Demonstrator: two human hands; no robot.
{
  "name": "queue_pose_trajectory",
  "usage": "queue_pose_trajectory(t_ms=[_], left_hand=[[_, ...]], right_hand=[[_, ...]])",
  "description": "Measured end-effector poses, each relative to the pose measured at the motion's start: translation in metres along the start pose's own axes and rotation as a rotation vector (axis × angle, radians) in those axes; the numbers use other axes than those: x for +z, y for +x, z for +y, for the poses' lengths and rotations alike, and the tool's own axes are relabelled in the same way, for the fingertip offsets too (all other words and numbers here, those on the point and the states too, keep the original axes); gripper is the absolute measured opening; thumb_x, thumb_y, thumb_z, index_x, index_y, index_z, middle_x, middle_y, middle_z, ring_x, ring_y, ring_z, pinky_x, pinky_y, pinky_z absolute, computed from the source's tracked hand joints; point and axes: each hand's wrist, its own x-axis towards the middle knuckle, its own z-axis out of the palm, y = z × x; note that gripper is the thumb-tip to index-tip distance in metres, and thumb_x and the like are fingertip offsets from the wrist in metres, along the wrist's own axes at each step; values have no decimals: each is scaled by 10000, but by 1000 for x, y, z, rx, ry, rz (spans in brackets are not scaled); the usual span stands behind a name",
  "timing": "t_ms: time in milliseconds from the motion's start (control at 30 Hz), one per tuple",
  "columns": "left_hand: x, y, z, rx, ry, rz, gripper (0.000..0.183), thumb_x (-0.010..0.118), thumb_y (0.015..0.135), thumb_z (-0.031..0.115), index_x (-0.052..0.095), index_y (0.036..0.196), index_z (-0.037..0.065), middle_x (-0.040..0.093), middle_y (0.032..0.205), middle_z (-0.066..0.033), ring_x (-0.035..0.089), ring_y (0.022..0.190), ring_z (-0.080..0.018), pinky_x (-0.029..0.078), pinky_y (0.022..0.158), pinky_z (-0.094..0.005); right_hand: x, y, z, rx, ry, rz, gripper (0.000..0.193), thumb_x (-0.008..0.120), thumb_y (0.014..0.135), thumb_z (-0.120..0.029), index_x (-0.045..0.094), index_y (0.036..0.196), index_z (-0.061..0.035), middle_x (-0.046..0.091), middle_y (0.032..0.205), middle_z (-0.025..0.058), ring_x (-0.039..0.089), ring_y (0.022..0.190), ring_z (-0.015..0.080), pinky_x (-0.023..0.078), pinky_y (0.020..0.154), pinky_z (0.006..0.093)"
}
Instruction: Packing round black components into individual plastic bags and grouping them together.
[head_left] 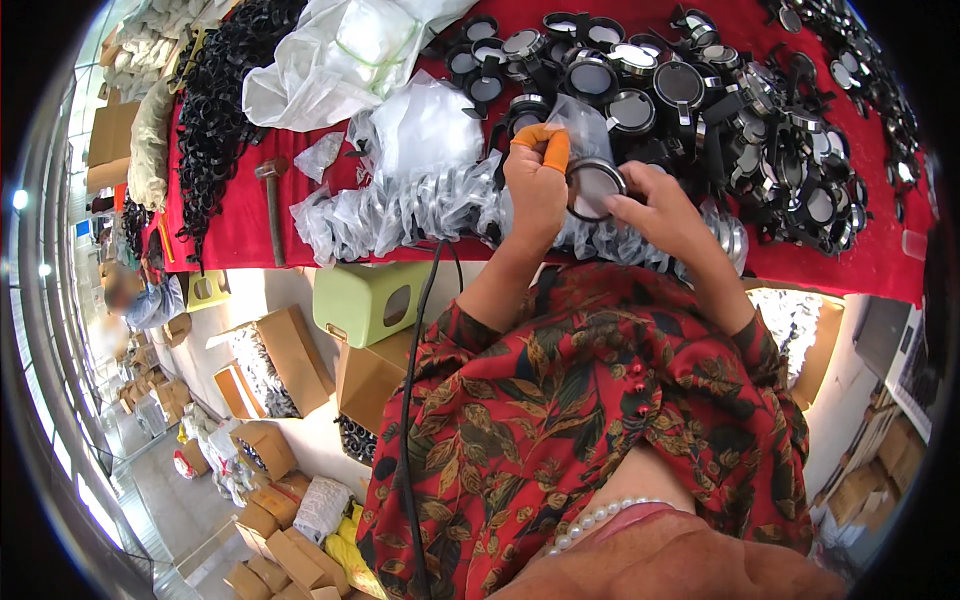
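Note:
My left hand (538,190), with orange finger covers on the thumb and a finger, pinches the edge of a small clear plastic bag (584,122). Just below the bag is a round, silver-rimmed disc (592,190) with a grey face, its right edge gripped between the thumb and fingers of my right hand (662,208). Whether part of the disc is inside the bag I cannot tell. Along the table's front edge runs a row of bagged discs (400,212), partly hidden by my arms. Beyond my hands lies a pile of similar unbagged discs (680,85) with black parts.
Flat clear bags (430,125) are stacked left of my hands, near a large white plastic sheet (330,60). A hammer (271,205) and a heap of black straps (225,110) lie farther left on the red cloth (840,262). A green stool (345,305) and open cartons (290,350) stand below.

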Motion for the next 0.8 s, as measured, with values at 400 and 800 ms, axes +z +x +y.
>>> queue_pose_trajectory(t_ms=[400, 800], left_hand=[[6, -8, 19, -293, 90, -424, 140, 668, 816, 1, 668, 956, -8, 668, 840, -37, 599, 730, -85, 484, 670, -227], [42, -33, 11, 294, 700, -206, 121, 673, 815, 16, 666, 936, 13, 636, 836, -63, 580, 676, -144, 444, 596, -255]], right_hand=[[-36, -3, 21, -28, 684, 7, 370, 635, 848, -156, 581, 1155, 42, 642, 974, 62, 617, 812, 123, 511, 752, 269], [-25, -27, 33, -380, -506, 510, 242, 689, 714, -91, 600, 924, -10, 602, 832, 99, 572, 807, 319, 406, 743, 383]])
